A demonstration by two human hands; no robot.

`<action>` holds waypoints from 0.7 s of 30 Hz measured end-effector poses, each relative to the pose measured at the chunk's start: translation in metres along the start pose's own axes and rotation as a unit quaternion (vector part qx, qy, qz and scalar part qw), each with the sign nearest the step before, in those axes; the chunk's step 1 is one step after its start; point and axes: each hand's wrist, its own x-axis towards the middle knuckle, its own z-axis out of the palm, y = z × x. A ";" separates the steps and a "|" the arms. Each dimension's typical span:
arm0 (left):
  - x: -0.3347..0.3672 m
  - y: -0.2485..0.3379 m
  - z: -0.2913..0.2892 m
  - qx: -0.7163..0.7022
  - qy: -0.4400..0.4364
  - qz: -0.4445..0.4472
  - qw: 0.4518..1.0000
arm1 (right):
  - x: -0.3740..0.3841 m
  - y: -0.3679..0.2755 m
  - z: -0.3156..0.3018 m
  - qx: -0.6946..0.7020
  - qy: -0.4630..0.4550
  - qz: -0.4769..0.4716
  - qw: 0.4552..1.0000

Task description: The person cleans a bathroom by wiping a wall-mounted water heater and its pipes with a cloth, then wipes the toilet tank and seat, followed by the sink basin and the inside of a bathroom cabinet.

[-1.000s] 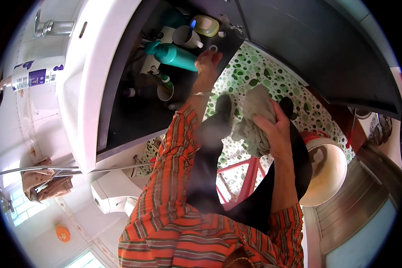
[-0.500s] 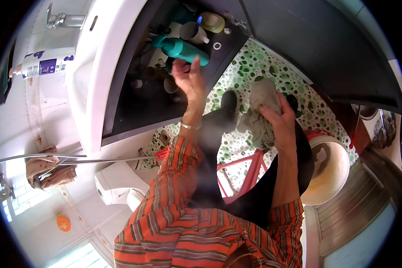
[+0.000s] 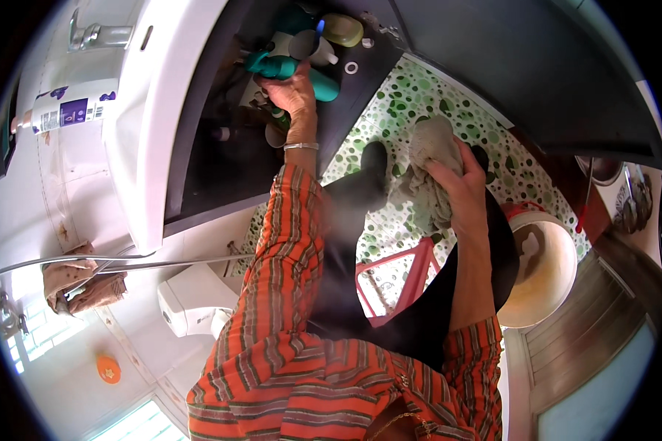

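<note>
Inside the dark cabinet, my left hand closes around the middle of a teal pump bottle, which lies on its side with its pump head pointing left. Right behind it sit a grey-and-white mug with something blue in it and a bottle of yellowish liquid. A small white ring rests on the cabinet floor near the bottle. My right hand grips a crumpled grey-green cloth above the patterned floor.
A dark cabinet door stands open at the far right. The white sink overhangs the cabinet's left side. To my right is a pale bucket; a red stool frame is below me. A toilet stands at the left.
My left hand has moved farther into the cabinet and taken hold of the teal pump bottle. The right hand keeps its grip on the cloth, nearly in the same place.
</note>
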 end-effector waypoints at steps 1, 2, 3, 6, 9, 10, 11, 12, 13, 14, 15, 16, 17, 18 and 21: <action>0.003 -0.002 0.000 0.039 -0.005 0.023 0.999 | 0.000 0.000 -0.001 0.011 0.000 0.001 1.000; 0.012 -0.011 -0.005 0.080 0.001 0.048 0.996 | -0.001 0.000 0.001 0.021 -0.011 0.003 1.000; 0.019 -0.022 -0.009 -0.019 0.005 0.096 0.995 | -0.003 -0.001 0.004 0.021 -0.015 0.005 1.000; 0.005 -0.031 -0.034 -0.127 -0.020 0.079 0.989 | -0.002 0.002 0.006 0.033 -0.017 0.010 0.999; -0.048 0.023 -0.052 -0.119 -0.123 0.019 0.985 | 0.001 0.001 -0.006 0.015 0.008 -0.005 1.000; -0.063 0.038 -0.063 -0.115 -0.192 -0.024 0.974 | 0.002 0.001 -0.007 0.009 0.047 -0.010 0.999; -0.070 0.018 -0.069 -0.185 -0.254 -0.055 0.948 | 0.000 -0.001 -0.005 0.005 0.075 -0.014 0.997; -0.081 0.010 -0.074 -0.178 -0.301 -0.047 0.936 | 0.001 -0.001 -0.003 0.002 0.060 -0.008 0.998; -0.092 0.002 -0.076 -0.171 -0.349 -0.039 0.920 | 0.001 -0.003 -0.003 0.024 0.087 -0.020 0.996; -0.108 0.003 -0.064 -0.140 -0.396 -0.033 0.907 | 0.003 -0.002 -0.006 0.040 0.123 -0.039 0.991; -0.122 0.007 -0.055 -0.105 -0.440 -0.020 0.891 | 0.003 -0.008 -0.005 0.046 0.159 -0.039 0.986; -0.129 0.009 -0.045 -0.113 -0.484 -0.045 0.866 | 0.002 -0.008 -0.006 0.045 0.151 -0.038 0.987; -0.138 0.011 -0.037 -0.120 -0.492 -0.090 0.858 | 0.003 -0.007 -0.010 0.063 0.168 -0.048 0.983; -0.146 0.011 -0.028 -0.131 -0.501 -0.137 0.844 | 0.005 -0.004 -0.015 0.078 0.189 -0.059 0.977; -0.166 -0.013 -0.012 -0.151 -0.515 -0.171 0.826 | 0.001 -0.009 -0.015 0.090 0.202 -0.059 0.974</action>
